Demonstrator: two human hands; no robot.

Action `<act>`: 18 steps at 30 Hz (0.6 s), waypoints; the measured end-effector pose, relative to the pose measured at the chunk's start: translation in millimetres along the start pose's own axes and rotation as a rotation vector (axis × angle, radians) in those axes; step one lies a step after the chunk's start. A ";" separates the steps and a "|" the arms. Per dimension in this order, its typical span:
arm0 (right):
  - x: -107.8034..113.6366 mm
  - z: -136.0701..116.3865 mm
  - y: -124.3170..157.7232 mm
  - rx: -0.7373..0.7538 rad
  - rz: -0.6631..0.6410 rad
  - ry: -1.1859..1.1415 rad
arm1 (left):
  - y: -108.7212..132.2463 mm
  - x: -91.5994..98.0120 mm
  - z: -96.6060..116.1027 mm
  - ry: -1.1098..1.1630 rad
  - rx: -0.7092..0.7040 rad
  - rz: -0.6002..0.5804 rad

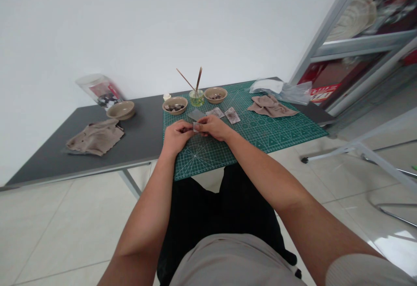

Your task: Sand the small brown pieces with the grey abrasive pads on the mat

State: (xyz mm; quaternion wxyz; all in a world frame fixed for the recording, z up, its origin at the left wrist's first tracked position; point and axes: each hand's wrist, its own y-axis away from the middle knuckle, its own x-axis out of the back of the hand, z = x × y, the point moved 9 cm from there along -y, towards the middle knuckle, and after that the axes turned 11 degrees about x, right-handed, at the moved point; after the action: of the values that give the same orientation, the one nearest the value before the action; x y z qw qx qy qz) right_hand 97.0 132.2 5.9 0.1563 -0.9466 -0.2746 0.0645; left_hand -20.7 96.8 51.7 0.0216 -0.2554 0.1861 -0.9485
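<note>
Close together above the cutting mat (208, 153), my two hands meet fingertip to fingertip. My right hand (213, 127) pinches a small stained grey-white folded piece (196, 126), perhaps sandpaper. The fingers of my left hand (177, 135) are closed against its left side, on something small and dark that I cannot make out. Just behind the hands lie a flat grey sheet (196, 113) and a brown-stained pale piece (215, 112). Another stained piece (232, 115) lies to their right.
Behind stand a bowl of dark bits (175, 106), a glass jar (196, 98) with thin sticks and a second bowl (215, 95). A brown cloth (272, 106) and plastic bag (282, 88) lie right. Left are another cloth (96, 137), bowl (121, 110) and clear container (99, 88).
</note>
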 end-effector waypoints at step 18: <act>-4.0 -3.7 0.1 -0.021 -0.015 -0.052 | 4.0 3.8 6.5 0.009 -0.044 0.034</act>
State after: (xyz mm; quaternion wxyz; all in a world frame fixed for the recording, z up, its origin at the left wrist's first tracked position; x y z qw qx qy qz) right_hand 94.5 129.0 9.5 0.1398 -0.9440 -0.2864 0.0852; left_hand -21.0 90.4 57.3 0.0311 -0.2483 0.2115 -0.9448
